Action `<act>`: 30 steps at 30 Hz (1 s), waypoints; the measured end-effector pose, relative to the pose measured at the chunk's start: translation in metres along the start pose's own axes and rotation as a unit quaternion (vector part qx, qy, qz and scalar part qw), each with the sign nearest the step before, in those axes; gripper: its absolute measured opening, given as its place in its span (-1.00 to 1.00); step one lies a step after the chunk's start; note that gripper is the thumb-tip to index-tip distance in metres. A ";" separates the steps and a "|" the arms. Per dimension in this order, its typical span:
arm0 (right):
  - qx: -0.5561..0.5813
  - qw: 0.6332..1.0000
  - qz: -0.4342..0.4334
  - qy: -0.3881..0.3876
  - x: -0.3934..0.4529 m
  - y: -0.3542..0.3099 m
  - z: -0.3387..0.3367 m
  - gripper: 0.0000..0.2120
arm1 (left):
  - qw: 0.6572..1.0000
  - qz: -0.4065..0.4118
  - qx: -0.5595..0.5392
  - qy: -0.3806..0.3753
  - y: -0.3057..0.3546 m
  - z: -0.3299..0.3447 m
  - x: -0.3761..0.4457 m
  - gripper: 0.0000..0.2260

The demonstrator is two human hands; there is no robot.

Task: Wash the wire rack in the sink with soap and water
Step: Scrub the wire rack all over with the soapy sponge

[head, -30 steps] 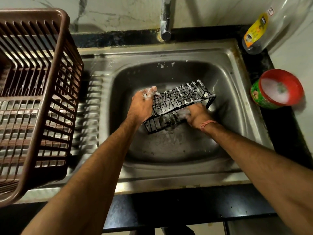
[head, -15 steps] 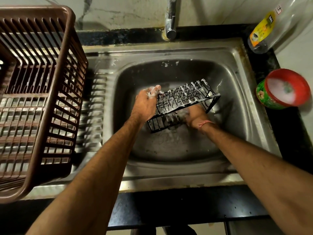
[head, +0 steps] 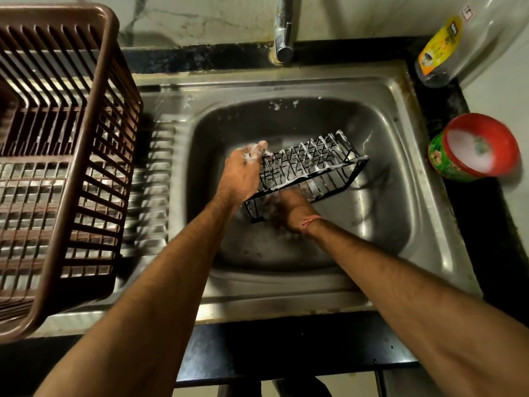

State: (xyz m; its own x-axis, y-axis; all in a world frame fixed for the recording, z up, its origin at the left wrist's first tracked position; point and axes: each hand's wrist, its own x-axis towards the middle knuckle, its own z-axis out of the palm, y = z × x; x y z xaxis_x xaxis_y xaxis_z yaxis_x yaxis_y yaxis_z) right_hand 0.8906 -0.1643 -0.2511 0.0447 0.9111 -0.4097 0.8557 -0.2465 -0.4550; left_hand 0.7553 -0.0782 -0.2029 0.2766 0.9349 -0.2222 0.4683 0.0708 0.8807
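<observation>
Wire rack (head: 307, 170), black and streaked with white suds, is sitting tilted inside the steel sink (head: 412, 156), one long edge raised and its row of prongs pointing up and away from the viewer. The left hand (head: 243, 170) is gripping the rack's near-left end from above, soapy fingers curling over the top wire and steadying it. The right hand (head: 289, 210) is reaching under the rack's front edge at its lower left corner and is blurred with motion; it seems to be rubbing the lower wires, but whether it is clutching a scrubber or only bare wire is impossible to tell. A thin orange thread is circling that wrist. The two hands are working close together at the same end of the rack.

Foam is flecking the back wall of the basin, and the tap (head: 284, 32) above is showing no running water. Right of the sink, on the dark counter, a round red-rimmed tub (head: 472, 147) is holding pale soapy paste, and a clear bottle with a yellow label (head: 446, 50) is lying behind it. Left of the basin, a brown plastic basket (head: 86, 167) is standing on the ribbed draining board.

Judging by the lather, soaping is well under way, with the right end looking less worked; rinsing appears not yet started.
</observation>
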 end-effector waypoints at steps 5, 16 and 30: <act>0.005 0.997 -0.036 -0.066 -0.005 -0.008 -0.001 -0.61 | 1.000 0.003 -0.001 0.005 0.004 -0.001 -0.003 -0.41; -0.102 0.984 0.137 0.044 -0.012 0.062 -0.064 -0.73 | 0.999 -0.040 -0.031 -0.014 0.008 -0.001 -0.006 -0.59; -0.041 0.985 0.153 0.065 -0.008 0.058 -0.051 -0.67 | 0.970 -0.014 0.121 -0.211 -0.022 -0.039 -0.033 0.07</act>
State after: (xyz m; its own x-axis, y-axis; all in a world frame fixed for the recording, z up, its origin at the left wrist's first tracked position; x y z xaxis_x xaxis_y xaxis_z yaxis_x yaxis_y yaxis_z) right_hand 0.9667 -0.1693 -0.2336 0.3678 0.8343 -0.4107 0.8304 -0.4935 -0.2587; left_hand 0.7034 -0.0969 -0.1991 0.5560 0.7042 -0.4415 0.6498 -0.0370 0.7592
